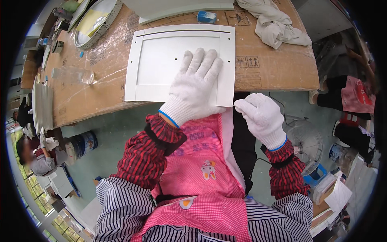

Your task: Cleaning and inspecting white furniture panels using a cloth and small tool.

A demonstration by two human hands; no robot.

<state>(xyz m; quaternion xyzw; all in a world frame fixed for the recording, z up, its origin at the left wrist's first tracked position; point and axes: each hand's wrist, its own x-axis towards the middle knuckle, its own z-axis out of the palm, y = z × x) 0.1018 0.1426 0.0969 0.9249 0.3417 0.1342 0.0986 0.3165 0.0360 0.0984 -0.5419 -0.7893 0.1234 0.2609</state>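
A white framed panel [157, 60], like a drawer front, lies on the cardboard-covered table and juts past its near edge. Small dark holes dot its face, and a dark groove runs along the far side. My left hand [195, 84], in a white knit glove, rests flat on the panel with its fingers stretched forward. At the near right corner, my gloved right hand [260, 119] is closed in a pinch. A thin tip shows between its fingers at the panel's edge, but what it belongs to is hidden.
The table [278, 72] also bears a small blue block [206, 17], a crumpled white cloth [274, 24], a clear bottle [76, 75] and a round tub [96, 24]. A standing fan [304, 145] is at the right. Another person [44, 155] is at far left.
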